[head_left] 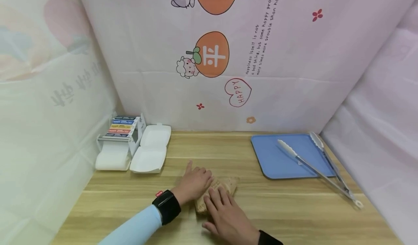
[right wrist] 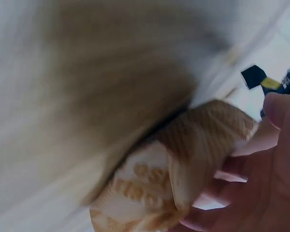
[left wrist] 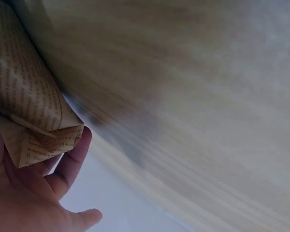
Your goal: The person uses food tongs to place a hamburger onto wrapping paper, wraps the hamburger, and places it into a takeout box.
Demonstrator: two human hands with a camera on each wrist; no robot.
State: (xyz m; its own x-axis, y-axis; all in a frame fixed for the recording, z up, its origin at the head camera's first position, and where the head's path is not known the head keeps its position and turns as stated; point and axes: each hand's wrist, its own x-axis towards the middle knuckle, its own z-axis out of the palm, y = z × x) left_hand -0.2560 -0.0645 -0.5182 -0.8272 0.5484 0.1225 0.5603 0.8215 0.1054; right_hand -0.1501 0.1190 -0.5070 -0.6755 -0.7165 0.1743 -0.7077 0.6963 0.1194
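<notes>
We have room between parcel (head_left: pixel 231 184) and tray (head_left: pixel 271 161).
Box (head_left: pixel 151 147) and dispenser (head_left: pixel 121 129) block us far left; tongs (head_left: pixel 307 164) jut past the tray's near edge.

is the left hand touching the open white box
Apart: the head view shows bare wooden table between the left hand and the open white box.

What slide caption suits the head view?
Left hand and right hand touch a paper packet; tongs overlap a blue tray.
</notes>
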